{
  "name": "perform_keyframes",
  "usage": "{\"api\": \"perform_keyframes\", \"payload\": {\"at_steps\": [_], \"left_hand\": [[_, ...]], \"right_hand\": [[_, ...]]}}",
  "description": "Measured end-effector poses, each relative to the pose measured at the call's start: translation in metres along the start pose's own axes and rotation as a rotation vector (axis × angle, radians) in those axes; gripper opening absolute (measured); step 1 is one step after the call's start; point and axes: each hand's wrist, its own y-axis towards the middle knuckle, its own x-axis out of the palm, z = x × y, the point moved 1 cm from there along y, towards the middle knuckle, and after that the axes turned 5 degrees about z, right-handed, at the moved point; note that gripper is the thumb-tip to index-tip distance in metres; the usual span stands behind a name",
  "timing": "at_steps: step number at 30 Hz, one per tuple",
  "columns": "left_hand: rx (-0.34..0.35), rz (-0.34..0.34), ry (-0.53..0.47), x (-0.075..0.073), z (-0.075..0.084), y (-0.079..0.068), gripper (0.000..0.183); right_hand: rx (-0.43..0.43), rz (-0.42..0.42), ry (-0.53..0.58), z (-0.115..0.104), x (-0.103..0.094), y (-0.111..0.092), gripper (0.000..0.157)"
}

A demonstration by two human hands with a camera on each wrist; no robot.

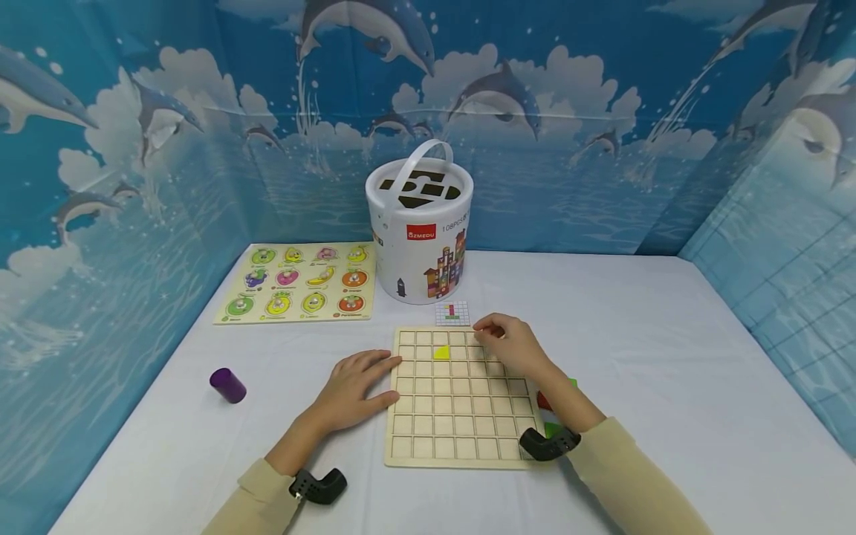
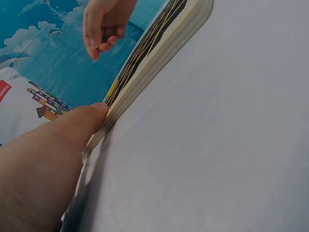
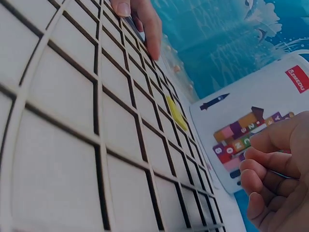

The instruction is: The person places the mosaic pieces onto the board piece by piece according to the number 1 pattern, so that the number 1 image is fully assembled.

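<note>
A wooden grid board (image 1: 443,446) lies flat on the white table. One yellow piece (image 1: 441,353), rounded at one corner, sits in a cell near its far edge. My left hand (image 1: 357,390) rests at the board's left edge, fingers extended, the thumb (image 2: 99,113) touching the rim. Over the far right part of the board hovers my right hand (image 1: 511,345), fingers loosely bent, with nothing seen between them. A small printed grid card (image 1: 452,313) lies just beyond the board. Red (image 1: 544,401) and green pieces (image 1: 551,429) are partly hidden under the right forearm.
A white bucket (image 1: 417,260) with a handle and shaped holes in its lid stands behind the card. To its left lies a fruit picture board (image 1: 294,284). A purple cylinder (image 1: 228,386) is on the table at left. Dolphin-print cloth (image 1: 568,186) hangs around the table.
</note>
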Motion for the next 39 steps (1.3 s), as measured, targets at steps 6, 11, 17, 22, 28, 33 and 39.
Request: {"api": "perform_keyframes", "payload": {"at_steps": [6, 11, 17, 22, 28, 33, 39], "left_hand": [[-0.006, -0.004, -0.006, 0.001, 0.001, 0.001, 0.060], [-0.016, -0.001, -0.010, 0.000, 0.000, 0.001, 0.060], [-0.003, 0.018, -0.010, 0.001, -0.001, 0.000, 0.059], [0.017, 0.041, -0.008, 0.003, -0.001, 0.000, 0.058], [0.003, 0.022, -0.012, 0.001, 0.000, 0.000, 0.060], [0.002, 0.016, -0.008, 0.000, 0.001, 0.000, 0.059], [-0.002, 0.014, -0.007, 0.000, 0.000, 0.001, 0.059]], "right_hand": [[0.035, 0.025, -0.026, 0.009, -0.016, -0.003, 0.025], [0.023, 0.053, -0.021, 0.015, -0.029, -0.006, 0.026], [0.040, 0.093, -0.022, 0.027, -0.042, -0.009, 0.028], [0.083, 0.123, -0.042, 0.037, -0.052, -0.012, 0.031], [0.150, 0.167, -0.051, 0.049, -0.058, -0.014, 0.032], [0.205, 0.173, -0.048, 0.058, -0.061, -0.016, 0.033], [0.240, 0.164, -0.038, 0.068, -0.060, -0.017, 0.033]]}}
